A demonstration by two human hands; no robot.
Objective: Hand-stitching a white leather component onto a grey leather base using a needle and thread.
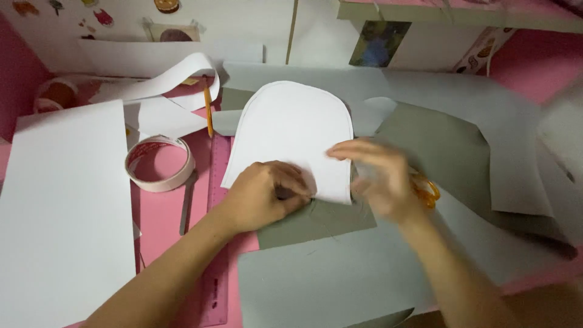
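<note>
tape roll [160, 163] | pink ruler [217, 231] | pencil [207, 108] | orange scissors [425, 189]

You have one view only, from the camera on your head, so nothing is shared with a second angle. It looks steeply down and forward over the pink tabletop [164, 212], close enough that your forearms enter from the bottom edge and fill much of the lower frame. Your left hand [264, 194] and right hand [379, 179] sit near the centre, on the arched white cutout [291, 130]. The far edge of the view reaches the white wall panel [243, 24] at the back. The right hand is blurred.
</note>
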